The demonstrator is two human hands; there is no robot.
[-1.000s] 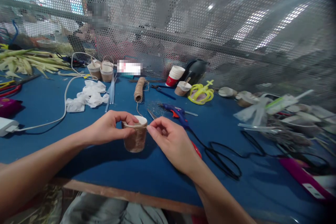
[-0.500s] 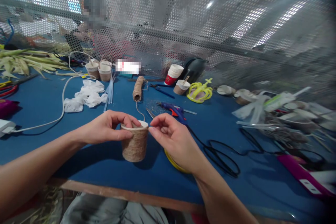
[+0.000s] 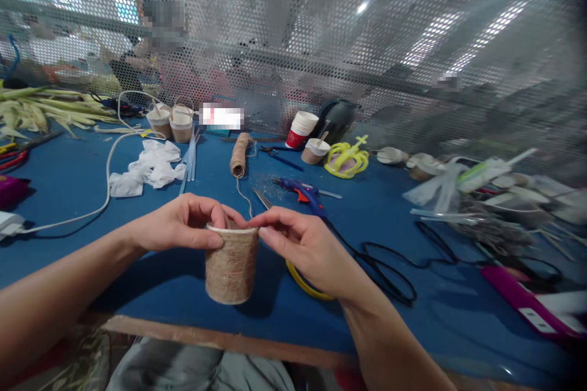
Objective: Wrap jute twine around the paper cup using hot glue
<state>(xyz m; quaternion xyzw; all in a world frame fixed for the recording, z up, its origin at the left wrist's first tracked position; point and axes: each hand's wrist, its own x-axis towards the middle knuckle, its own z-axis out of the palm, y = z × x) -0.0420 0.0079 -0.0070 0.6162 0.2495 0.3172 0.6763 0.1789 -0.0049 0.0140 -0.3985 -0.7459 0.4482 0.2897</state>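
Observation:
A paper cup wrapped in brown twine [image 3: 230, 269] is held upright over the near edge of the blue table [image 3: 68, 189]. My left hand [image 3: 183, 226] grips its white rim from the left, thumb and fingers curled round it. My right hand [image 3: 305, 244] pinches the twine strand at the rim's right side. A thin line of twine [image 3: 243, 192] runs from the cup back to the twine spool [image 3: 239, 156] lying farther back on the table.
A blue glue gun [image 3: 305, 191] with a black cord [image 3: 389, 269] lies behind my right hand, a yellow ring [image 3: 302, 284] under it. Crumpled white plastic [image 3: 147, 168], a white cable [image 3: 107, 177], cups [image 3: 170, 122], a yellow crown [image 3: 347, 159] and clutter at right surround me. A mesh screen stands behind; a person sits beyond it.
The cup has come nearer and lower, toward the table's front edge, with both hands still on its rim. The right hand's pinch stays at the rim.

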